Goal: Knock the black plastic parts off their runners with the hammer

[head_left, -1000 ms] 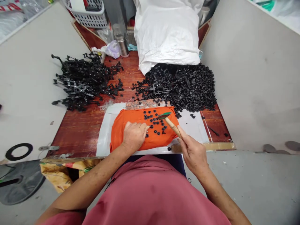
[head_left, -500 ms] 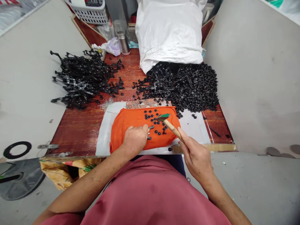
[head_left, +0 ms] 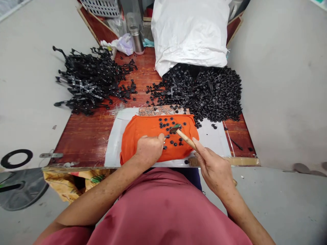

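An orange cloth [head_left: 133,139] lies on a white sheet at the front of the bench, with several small round black plastic pieces [head_left: 172,142] scattered over its right half. My left hand [head_left: 150,149] is closed on a thin dark strip [head_left: 167,136] that pokes out past the thumb; most of it is hidden by the fingers. In my right hand [head_left: 216,166] is a hammer [head_left: 186,138], gripped by its wooden handle. Its green and dark head is over the black pieces, right of my left thumb; whether it touches them I cannot tell.
Heaps of black plastic parts lie at the left [head_left: 89,81] and right [head_left: 214,92] of the red-brown bench [head_left: 84,136]. Behind the right heap stands a white sack [head_left: 190,34]. A steel flask [head_left: 137,41] and a grey basket [head_left: 102,7] are at the back. Pale panels flank both sides.
The hammer head has shifted slightly left and down, closer to my left thumb. My left hand keeps its grip on the strip. The whole view has moved a little.
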The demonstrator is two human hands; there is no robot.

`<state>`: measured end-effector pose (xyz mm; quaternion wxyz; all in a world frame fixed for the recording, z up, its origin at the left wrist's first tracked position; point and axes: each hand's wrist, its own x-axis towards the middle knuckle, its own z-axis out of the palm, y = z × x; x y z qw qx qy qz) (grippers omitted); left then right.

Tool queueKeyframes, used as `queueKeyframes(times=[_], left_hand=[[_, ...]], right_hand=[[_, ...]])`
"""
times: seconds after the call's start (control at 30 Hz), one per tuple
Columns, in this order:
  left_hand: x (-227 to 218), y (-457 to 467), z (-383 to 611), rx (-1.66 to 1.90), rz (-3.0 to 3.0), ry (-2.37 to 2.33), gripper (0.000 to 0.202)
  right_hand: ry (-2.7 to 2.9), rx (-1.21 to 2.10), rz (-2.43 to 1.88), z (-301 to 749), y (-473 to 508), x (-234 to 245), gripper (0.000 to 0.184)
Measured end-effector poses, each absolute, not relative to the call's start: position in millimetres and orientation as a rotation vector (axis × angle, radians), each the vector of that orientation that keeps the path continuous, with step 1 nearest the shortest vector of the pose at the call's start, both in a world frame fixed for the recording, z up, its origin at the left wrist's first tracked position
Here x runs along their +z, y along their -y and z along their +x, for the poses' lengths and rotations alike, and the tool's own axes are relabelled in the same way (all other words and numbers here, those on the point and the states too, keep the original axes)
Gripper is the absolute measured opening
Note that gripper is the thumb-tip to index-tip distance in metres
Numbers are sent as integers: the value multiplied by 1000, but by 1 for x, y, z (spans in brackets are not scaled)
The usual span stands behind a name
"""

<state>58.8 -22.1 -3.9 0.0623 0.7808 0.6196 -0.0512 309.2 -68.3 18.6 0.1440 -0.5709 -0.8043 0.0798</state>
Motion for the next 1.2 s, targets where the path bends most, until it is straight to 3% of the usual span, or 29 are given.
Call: queueKeyframes(times=[0.27,0.67,1.0,1.2], left_hand=[[-2,22,59,-62,2326,-1862,35],[-5,22,56,-214,2321,-1852,41],[-2,19,55,-308,2257,-1841,45],[-3,18,46,-164,2185,-1783,41]], right_hand=[[2230,167,-1527,309,74,16,50],[2426,91,-1607,298,76,-3,49],[1986,451,-1639,323,63,2,48],[2022,156,-1903,346,48,-29,41]])
